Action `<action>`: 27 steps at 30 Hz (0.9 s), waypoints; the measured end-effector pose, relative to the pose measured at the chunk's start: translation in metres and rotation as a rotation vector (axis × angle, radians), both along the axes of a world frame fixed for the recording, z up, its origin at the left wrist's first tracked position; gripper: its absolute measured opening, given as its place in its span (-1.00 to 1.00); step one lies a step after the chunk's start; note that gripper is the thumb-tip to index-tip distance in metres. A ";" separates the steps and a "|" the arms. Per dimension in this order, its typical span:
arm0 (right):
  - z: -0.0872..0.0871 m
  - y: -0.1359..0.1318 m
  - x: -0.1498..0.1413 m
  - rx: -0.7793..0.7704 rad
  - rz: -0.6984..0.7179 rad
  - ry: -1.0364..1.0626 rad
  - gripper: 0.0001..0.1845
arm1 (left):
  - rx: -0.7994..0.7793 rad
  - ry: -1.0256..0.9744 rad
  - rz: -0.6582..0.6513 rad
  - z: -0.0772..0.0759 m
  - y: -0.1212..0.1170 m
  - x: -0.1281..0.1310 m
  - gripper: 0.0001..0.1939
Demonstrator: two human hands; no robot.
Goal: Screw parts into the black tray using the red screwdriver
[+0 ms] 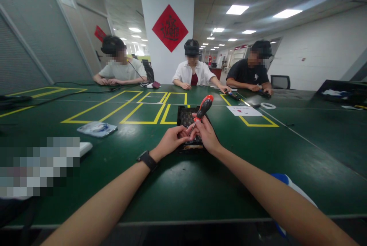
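My right hand (pixel 207 133) is closed around a red-and-black screwdriver (pixel 203 109), whose handle points up and away while the tip angles down toward my left hand. My left hand (pixel 172 139) has its fingers pinched together at the screwdriver tip; what they hold is too small to make out. Both hands hover over a black rectangular device (pixel 186 118) that lies flat on the green table (pixel 183 185). A dark watch sits on my left wrist.
Three people sit at the far side of the table, their hands on small objects. A plastic bag (pixel 97 128) and a white item (pixel 85 147) lie to the left. A white sheet (pixel 243 110) and a tape ring (pixel 268 106) lie to the right. Yellow tape marks rectangles.
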State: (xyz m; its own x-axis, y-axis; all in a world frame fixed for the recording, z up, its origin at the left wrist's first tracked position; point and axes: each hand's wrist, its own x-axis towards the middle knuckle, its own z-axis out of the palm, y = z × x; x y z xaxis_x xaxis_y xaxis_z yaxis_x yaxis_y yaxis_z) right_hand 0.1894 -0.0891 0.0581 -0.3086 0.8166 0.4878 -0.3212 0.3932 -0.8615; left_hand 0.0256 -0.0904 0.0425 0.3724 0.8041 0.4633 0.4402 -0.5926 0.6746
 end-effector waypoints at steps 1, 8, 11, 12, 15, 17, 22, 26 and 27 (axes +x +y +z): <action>0.001 -0.001 0.000 0.002 0.003 -0.002 -0.62 | -0.006 -0.001 0.006 0.000 0.000 0.000 -0.73; -0.001 0.001 0.002 -0.030 0.013 0.000 -0.63 | 0.066 0.102 -0.069 0.004 -0.001 -0.002 -0.73; -0.001 0.003 0.002 -0.024 0.005 0.018 -0.64 | 0.078 0.119 -0.025 0.003 0.000 -0.003 -0.76; -0.001 0.002 0.002 -0.021 0.000 0.028 -0.65 | 0.073 0.120 -0.001 0.003 0.001 -0.003 -0.76; 0.001 0.001 0.002 -0.024 -0.004 0.054 -0.66 | 0.051 0.118 0.020 0.000 0.003 -0.003 -0.73; 0.003 0.000 0.001 -0.036 -0.006 0.058 -0.66 | 0.045 0.109 -0.002 0.000 0.004 -0.003 -0.73; 0.004 0.003 -0.001 -0.053 0.004 0.048 -0.64 | 0.044 0.123 -0.110 0.002 0.002 -0.005 -0.74; 0.003 0.005 -0.002 -0.060 0.005 0.038 -0.65 | 0.052 0.102 -0.076 0.005 -0.001 -0.006 -0.75; 0.003 0.005 -0.002 -0.056 0.002 0.038 -0.65 | 0.039 0.081 -0.051 0.006 -0.001 -0.005 -0.74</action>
State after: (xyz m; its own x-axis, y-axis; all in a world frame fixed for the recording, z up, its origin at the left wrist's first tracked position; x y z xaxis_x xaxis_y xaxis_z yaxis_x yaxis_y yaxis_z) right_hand 0.1873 -0.0841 0.0608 -0.2927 0.8421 0.4529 -0.3549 0.3442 -0.8692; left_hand 0.0202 -0.0918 0.0481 0.4499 0.7648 0.4612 0.4605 -0.6411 0.6139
